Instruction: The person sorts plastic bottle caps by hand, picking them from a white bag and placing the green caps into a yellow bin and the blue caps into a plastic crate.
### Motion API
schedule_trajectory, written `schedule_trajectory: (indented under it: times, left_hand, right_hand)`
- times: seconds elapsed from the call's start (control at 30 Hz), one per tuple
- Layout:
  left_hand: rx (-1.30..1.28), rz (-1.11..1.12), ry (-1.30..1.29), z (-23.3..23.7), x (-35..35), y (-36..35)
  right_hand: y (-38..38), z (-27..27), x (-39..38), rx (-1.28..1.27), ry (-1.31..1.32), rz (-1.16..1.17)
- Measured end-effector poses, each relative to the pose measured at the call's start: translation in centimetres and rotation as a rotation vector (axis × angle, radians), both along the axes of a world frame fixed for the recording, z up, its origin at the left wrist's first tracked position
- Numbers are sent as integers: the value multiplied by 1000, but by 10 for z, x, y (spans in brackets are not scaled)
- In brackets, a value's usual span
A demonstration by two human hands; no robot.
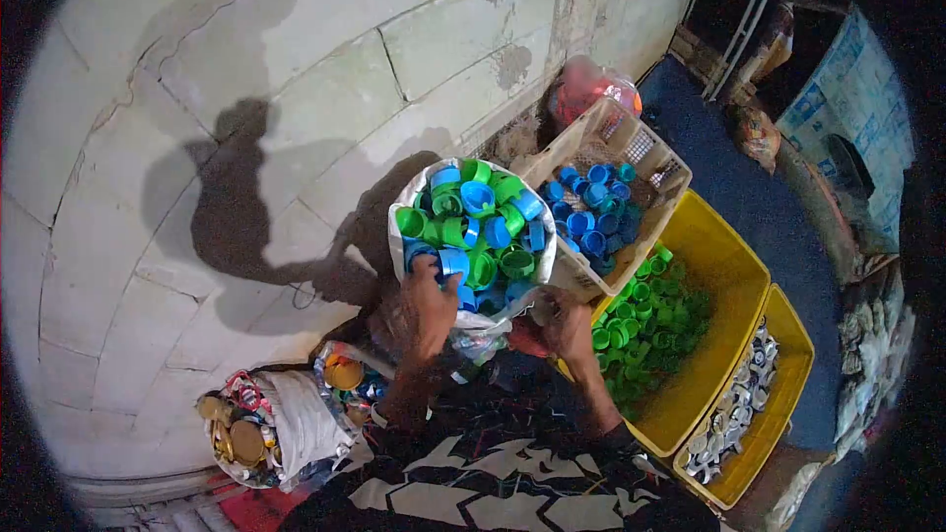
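A white sack (397,238) full of blue and green plastic bottle caps stands in front of me, its rim rolled open. My left hand (431,303) reaches over its near left edge, fingers curled round a blue bottle cap (453,262) at the top of the heap. Just outside the sack's near right rim, my right hand (566,323) is closed, and what its fingers hold is too dark to make out. Green caps (477,170) and blue caps mix in the sack.
Right of the sack, a beige crate (658,160) holds blue caps. A yellow bin (734,271) holds green caps, and a smaller yellow bin (793,374) holds silvery pieces. Another filled white sack (301,421) stands lower left. A block wall (296,69) rises behind.
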State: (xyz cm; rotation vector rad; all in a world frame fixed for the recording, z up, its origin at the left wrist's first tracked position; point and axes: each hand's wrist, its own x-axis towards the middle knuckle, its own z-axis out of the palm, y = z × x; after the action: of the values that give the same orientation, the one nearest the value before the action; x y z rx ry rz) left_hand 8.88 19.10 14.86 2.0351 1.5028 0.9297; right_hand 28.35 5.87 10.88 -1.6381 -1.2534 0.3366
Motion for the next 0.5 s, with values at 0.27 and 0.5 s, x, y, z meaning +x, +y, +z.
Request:
schedule_trajectory:
  times: [0.27,0.5]
  left_hand:
    - [-80,-97,-396,-23,7,20]
    - [-487,-236,-941,20,0,28]
  right_hand:
    - [15,7,-25,-143,-5,-47]
    - [31,35,-26,-188,257,-44]
